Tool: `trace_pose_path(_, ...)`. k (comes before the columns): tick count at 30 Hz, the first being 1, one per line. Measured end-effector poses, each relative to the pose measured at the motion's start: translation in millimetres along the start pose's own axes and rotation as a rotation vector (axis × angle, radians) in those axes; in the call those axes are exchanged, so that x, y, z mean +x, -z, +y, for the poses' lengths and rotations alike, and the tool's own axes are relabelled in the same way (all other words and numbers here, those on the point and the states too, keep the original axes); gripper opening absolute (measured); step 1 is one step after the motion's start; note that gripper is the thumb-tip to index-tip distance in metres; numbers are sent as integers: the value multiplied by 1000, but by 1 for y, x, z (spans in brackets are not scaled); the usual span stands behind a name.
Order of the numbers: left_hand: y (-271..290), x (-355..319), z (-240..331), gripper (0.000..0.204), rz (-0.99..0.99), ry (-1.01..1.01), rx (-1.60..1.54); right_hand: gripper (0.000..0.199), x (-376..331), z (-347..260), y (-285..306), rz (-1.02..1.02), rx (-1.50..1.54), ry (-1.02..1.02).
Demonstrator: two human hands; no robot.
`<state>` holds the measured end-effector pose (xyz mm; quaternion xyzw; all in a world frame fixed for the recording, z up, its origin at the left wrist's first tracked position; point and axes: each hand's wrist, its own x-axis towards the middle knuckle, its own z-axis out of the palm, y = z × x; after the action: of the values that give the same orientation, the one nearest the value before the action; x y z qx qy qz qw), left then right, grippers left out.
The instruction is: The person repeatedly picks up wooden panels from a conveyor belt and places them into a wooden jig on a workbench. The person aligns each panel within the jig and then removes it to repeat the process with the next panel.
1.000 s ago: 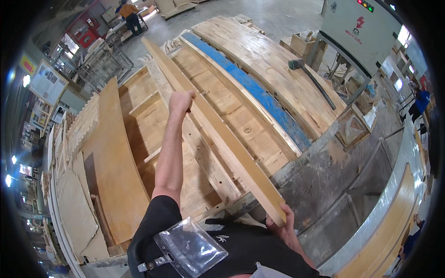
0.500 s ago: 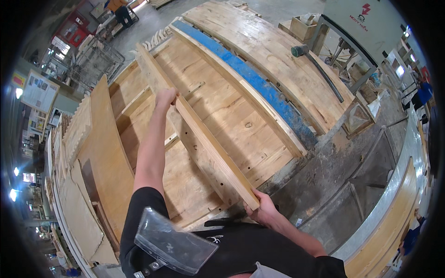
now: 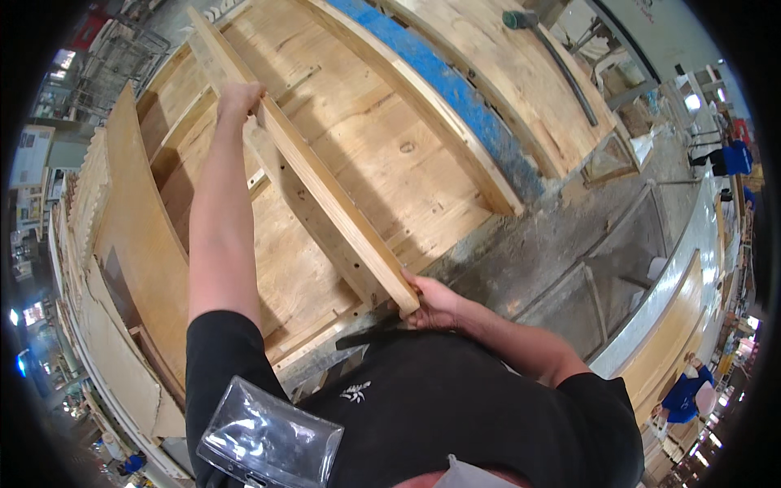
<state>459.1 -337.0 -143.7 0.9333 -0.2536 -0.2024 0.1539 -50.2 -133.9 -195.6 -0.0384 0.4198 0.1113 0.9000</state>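
Observation:
A long pale wooden beam (image 3: 325, 183) slants from the far left toward my body, over a wide plywood panel (image 3: 358, 130) with a raised wooden frame. My left hand (image 3: 239, 102) is closed round the beam's farther part, arm stretched out. Close to my body, my right hand (image 3: 435, 302) grips its near end, thumb on top and fingers underneath. Just below and left of the beam runs a board with dark holes (image 3: 313, 215); whether the two are joined I cannot tell.
Right of the panel lies a blue strip (image 3: 439, 69), then a wooden slab (image 3: 496, 81) with a dark-headed mallet (image 3: 553, 61) on it. Curved thin sheets (image 3: 134, 236) stand at the left. At the lower right, a person in blue (image 3: 687, 396) is near long boards (image 3: 651, 358).
Mostly the view has shifted, so the panel, beam and both hands sit higher in the picture. Both hands keep their hold on the beam.

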Motion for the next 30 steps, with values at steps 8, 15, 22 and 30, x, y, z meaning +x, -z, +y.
trace_pose_path(8, -36, -54, -4, 62, 285, -121, -124, 64, -55, -45, 47, 169, -778, -28)
trace_pose_path(15, -21, -274, -13, 48, 690, -146, -641, 27, -112, -136, 55, -154, -1262, 195)
trace_pose_path(22, -71, -601, 58, 44, 1233, -104, -657, 16, -98, -141, 15, -529, -1396, 339)
trace_pose_path(30, -120, -897, 88, 30, 2187, 212, -416, 14, -181, 99, -91, -1623, -1792, 57)
